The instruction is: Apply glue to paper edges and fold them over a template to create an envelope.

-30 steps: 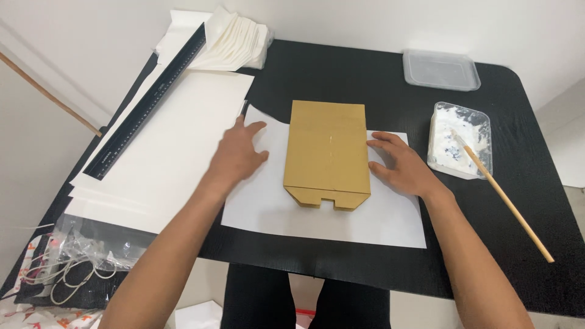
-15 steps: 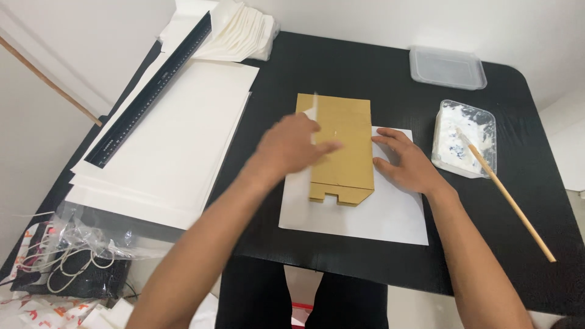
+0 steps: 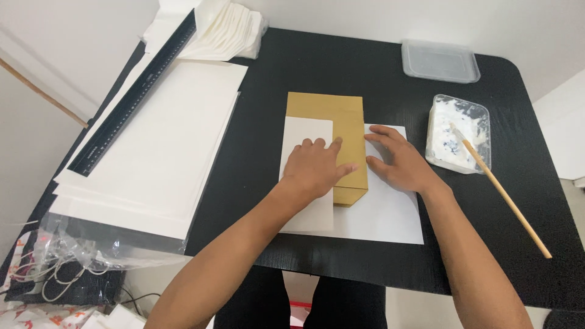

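A brown folded paper piece (image 3: 341, 119) lies on a white sheet (image 3: 381, 213) in the middle of the black table (image 3: 329, 67). The sheet's left part is folded over onto the brown piece as a white flap (image 3: 304, 131). My left hand (image 3: 314, 167) lies flat on that flap, fingers spread, pressing it down. My right hand (image 3: 396, 161) rests flat on the white sheet just right of the brown piece, fingertips at its right edge. Neither hand holds anything.
A stack of large white sheets (image 3: 158, 146) with a black ruler (image 3: 137, 97) lies at the left. A clear tub of white paste (image 3: 458, 131) with a wooden stick (image 3: 503, 195) stands at the right, a clear lid (image 3: 440, 61) behind it. Bagged cords (image 3: 55, 268) at lower left.
My left hand has carried the sheet's left edge over the brown piece and now presses the flap flat. My right hand has stayed in place at the right.
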